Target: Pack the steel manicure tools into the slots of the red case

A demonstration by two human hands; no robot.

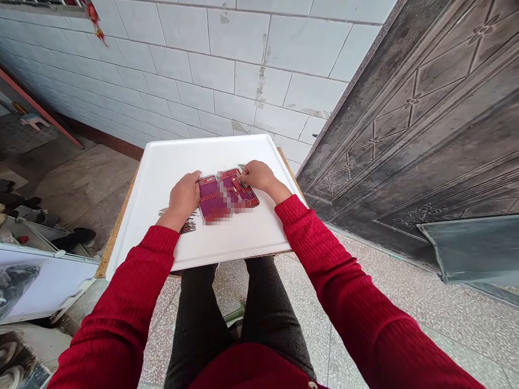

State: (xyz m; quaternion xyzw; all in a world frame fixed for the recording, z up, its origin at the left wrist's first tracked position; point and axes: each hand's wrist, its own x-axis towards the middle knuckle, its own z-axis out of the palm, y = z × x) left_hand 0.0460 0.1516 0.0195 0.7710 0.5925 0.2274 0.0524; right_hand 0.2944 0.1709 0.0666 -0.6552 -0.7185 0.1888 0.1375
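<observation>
An open manicure case [210, 194], red with a purple lining and a row of small loops, lies flat on a white tray [211, 246]. Part of it is blurred out by pixelation. My left hand [183, 195] grips the case's left edge, thumb on top. Over the right half, the fingers of my right hand [258, 175] are pinched together at the small tools and red straps there; what is between them is too small to make out. Several small metal tools [188, 227] lie beside my left wrist, partly covered by it.
The tray rests on a wooden-edged table [106, 254] against a white tiled wall [239, 48]. To the right stands a dark patterned metal door [377, 129]. Boxes and clutter [44, 270] sit on the floor at the left. My legs are under the front edge.
</observation>
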